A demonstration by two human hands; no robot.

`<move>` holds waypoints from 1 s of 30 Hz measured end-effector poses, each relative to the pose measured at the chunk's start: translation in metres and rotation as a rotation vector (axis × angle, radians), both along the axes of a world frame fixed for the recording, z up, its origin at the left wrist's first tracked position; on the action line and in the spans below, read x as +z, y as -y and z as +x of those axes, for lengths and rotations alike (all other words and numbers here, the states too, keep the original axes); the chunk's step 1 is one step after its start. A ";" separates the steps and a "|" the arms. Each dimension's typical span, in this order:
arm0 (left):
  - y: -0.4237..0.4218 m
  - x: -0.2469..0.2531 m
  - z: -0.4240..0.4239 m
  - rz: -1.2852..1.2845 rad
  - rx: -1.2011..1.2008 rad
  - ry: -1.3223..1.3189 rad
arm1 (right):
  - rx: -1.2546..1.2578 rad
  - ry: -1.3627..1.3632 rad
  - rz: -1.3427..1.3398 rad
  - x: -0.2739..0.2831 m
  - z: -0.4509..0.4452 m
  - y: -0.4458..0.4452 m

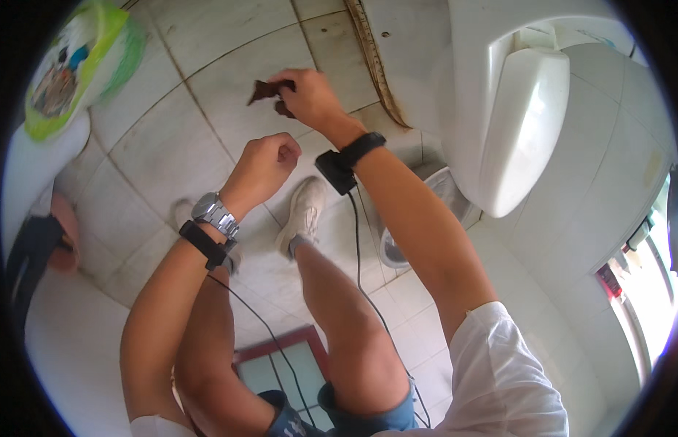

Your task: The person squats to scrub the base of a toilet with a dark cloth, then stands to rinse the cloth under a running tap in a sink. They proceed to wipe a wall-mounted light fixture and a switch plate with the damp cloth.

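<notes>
My right hand (309,98), above the floor tiles at the top middle, is closed on a dark brown cloth-like piece (269,90); its pointed end sticks out to the left and another bit hangs under the fingers. Lower and to the left, my left hand (268,166) is curled, with nothing visible in it; its palm side is partly hidden. Each wrist wears a black strapped device with a cable, and a metal watch (214,213) is on the left wrist. The hands are apart.
A green-rimmed bag (117,27) with mixed items is at upper left. At right is a white toilet (522,131) or similar fixture, with a lined bin (393,251) beneath. A brown-stained edge (371,60) runs along the floor. My shoe (306,210) is below the hands.
</notes>
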State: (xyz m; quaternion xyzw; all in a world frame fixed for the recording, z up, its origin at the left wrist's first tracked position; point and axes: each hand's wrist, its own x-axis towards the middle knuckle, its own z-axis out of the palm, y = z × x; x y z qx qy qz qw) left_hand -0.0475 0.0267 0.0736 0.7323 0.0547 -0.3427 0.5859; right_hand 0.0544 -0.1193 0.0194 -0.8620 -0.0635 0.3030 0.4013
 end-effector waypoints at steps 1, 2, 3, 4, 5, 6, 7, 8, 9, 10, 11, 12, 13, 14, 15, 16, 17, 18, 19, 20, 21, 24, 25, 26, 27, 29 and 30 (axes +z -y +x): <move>-0.005 0.011 -0.010 -0.031 0.033 -0.047 | 0.001 -0.050 -0.009 0.015 -0.009 0.001; -0.008 0.024 -0.021 -0.063 0.066 -0.094 | -0.026 -0.135 -0.055 0.031 -0.020 0.004; -0.010 0.037 -0.031 -0.088 0.112 -0.135 | -0.039 -0.216 -0.095 0.059 -0.028 0.004; -0.012 0.052 -0.037 -0.090 0.150 -0.156 | -0.058 -0.293 -0.134 0.083 -0.033 0.006; -0.014 0.066 -0.042 -0.093 0.181 -0.162 | -0.034 -0.285 -0.169 0.098 -0.037 0.010; -0.015 0.082 -0.043 -0.099 0.207 -0.161 | -0.016 -0.269 -0.205 0.109 -0.043 0.017; -0.020 0.096 -0.042 -0.097 0.231 -0.153 | 0.000 -0.247 -0.233 0.117 -0.046 0.023; -0.024 0.108 -0.041 -0.111 0.261 -0.129 | -0.024 -0.226 -0.221 0.128 -0.050 0.028; -0.004 0.116 -0.080 -0.122 0.267 -0.008 | -0.060 -0.099 -0.193 0.134 -0.094 0.058; -0.009 0.138 -0.080 -0.129 0.269 0.014 | -0.093 -0.072 -0.174 0.146 -0.103 0.060; 0.013 0.179 -0.061 -0.073 0.338 -0.048 | -0.010 -0.124 -0.126 0.165 -0.079 0.080; 0.022 0.210 -0.040 -0.048 0.369 -0.044 | 0.035 -0.150 -0.072 0.179 -0.060 0.092; 0.021 0.237 -0.027 -0.049 0.366 -0.039 | 0.044 -0.127 -0.047 0.194 -0.052 0.095; 0.018 0.267 -0.016 -0.051 0.368 -0.034 | 0.042 -0.149 -0.029 0.210 -0.043 0.096; 0.011 0.296 -0.012 -0.068 0.359 -0.022 | 0.029 -0.162 -0.023 0.236 -0.036 0.089; -0.003 0.322 -0.012 -0.098 0.347 -0.012 | 0.028 -0.170 -0.024 0.264 -0.030 0.075; -0.020 0.351 -0.015 -0.066 0.328 0.015 | 0.014 -0.205 0.045 0.289 -0.026 0.060; -0.033 0.383 -0.020 -0.033 0.319 0.051 | 0.012 -0.231 0.114 0.315 -0.019 0.049; -0.046 0.416 -0.030 -0.003 0.315 0.064 | 0.013 -0.280 0.175 0.347 -0.018 0.034; -0.059 0.445 -0.042 0.026 0.336 0.054 | -0.025 -0.374 0.236 0.380 -0.016 0.018; -0.073 0.469 -0.055 0.045 0.388 0.072 | -0.005 -0.374 0.283 0.417 -0.011 0.000; -0.122 0.537 -0.101 0.082 0.565 0.087 | 0.093 -0.364 0.391 0.532 -0.009 -0.071; -0.128 0.557 -0.113 0.105 0.643 0.066 | 0.159 -0.360 0.428 0.562 -0.009 -0.091; -0.137 0.576 -0.125 0.101 0.707 0.042 | 0.182 -0.369 0.489 0.596 -0.014 -0.110; -0.144 0.591 -0.136 0.110 0.760 0.066 | 0.221 -0.385 0.574 0.622 -0.017 -0.133; -0.161 0.607 -0.153 0.097 0.857 0.109 | 0.294 -0.393 0.663 0.661 -0.021 -0.186; -0.171 0.605 -0.160 0.066 0.912 0.129 | 0.335 -0.399 0.702 0.670 -0.023 -0.216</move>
